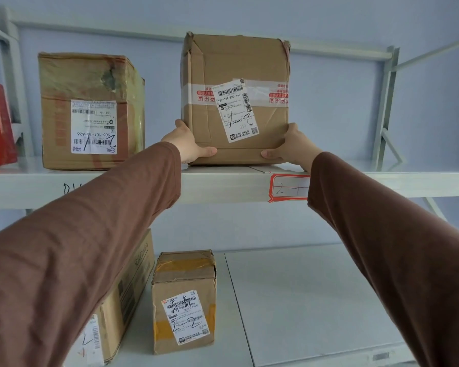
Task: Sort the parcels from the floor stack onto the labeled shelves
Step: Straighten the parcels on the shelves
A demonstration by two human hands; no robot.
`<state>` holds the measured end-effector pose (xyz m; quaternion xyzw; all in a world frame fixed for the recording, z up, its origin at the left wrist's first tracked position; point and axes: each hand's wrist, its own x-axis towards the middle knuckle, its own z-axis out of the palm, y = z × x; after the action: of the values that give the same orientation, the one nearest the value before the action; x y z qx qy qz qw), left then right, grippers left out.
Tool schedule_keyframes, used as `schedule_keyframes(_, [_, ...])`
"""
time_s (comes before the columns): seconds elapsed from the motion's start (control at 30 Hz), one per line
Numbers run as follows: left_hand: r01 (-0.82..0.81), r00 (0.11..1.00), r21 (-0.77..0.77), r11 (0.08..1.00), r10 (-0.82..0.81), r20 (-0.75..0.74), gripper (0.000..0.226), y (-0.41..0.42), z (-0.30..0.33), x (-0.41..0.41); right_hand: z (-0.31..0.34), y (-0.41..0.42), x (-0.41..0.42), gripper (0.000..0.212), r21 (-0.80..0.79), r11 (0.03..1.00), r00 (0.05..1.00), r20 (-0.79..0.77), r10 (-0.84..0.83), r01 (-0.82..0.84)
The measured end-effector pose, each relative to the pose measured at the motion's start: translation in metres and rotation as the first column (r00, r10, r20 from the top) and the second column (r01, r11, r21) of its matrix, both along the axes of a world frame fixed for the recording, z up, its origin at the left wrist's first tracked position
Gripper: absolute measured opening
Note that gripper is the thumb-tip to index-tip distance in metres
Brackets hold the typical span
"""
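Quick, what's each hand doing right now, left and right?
Left hand: grips the cardboard parcel's lower left corner.
Right hand: grips its lower right corner.

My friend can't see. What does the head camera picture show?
Two hands, left and right, grip a taped cardboard parcel on the upper shelf, beside another parcel. A smaller parcel stands on the shelf below.

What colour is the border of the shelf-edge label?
Red, around a white label, seen in the head view.

Pale blue wall (342, 107), white metal shelving (223, 184)
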<state>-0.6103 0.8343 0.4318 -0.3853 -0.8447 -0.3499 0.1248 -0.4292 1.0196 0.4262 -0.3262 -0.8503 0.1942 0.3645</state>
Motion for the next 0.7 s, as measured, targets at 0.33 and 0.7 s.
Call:
schedule_keyframes(0.33, [-0.009, 1.0, -0.006, 1.0, 0.009, 0.013, 0.12, 0.0002, -0.0024, -0.0009, -0.0019, -0.001, 0.0012, 0.096, -0.035, 0.999, 1.0, -0.015, 0.007, -0.008])
schedule_keyframes(0.7, [-0.015, 1.0, -0.014, 1.0, 0.015, 0.013, 0.12, -0.0006, -0.0035, -0.0025, -0.002, -0.0034, 0.0028, 0.097, -0.051, 0.999, 1.0, -0.016, -0.003, 0.002])
